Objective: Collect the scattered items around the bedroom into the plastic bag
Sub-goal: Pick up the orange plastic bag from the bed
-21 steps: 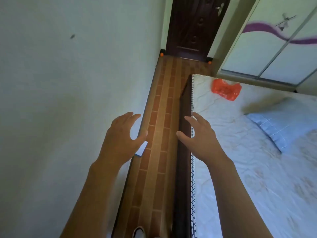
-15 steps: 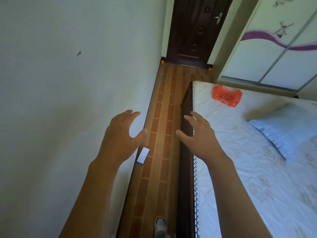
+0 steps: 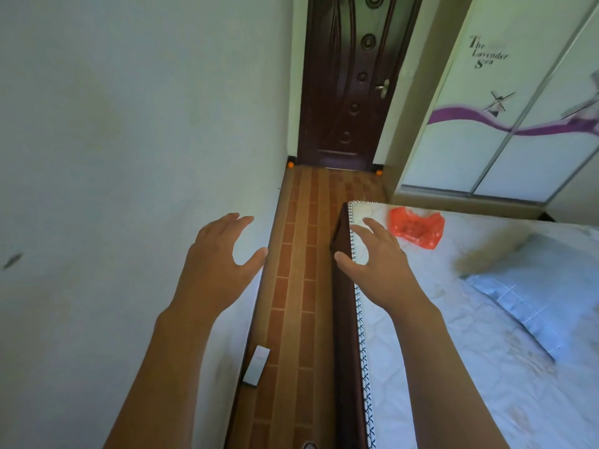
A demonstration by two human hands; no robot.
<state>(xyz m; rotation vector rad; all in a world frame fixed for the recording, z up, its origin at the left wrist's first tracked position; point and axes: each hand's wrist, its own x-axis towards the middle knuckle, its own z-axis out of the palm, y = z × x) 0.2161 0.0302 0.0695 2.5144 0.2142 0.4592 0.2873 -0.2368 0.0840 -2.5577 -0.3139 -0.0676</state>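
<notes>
A crumpled red plastic bag lies on the far corner of the mattress. A small white flat box lies on the brick-patterned floor against the left wall. Two small orange balls sit at the foot of the dark door. My left hand hovers in the air in front of the wall, fingers spread, holding nothing. My right hand hovers over the mattress edge, fingers spread and empty, a short way from the red bag.
A dark wooden door closes the narrow aisle between the wall and the bed. A white sliding wardrobe stands at the right. A blue pillow lies on the mattress. A shoe tip shows at the bottom edge.
The view has tilted up and advanced along the aisle. The white box has slid from beside my left hand to below it. The red bag now lies closer to my right hand.
</notes>
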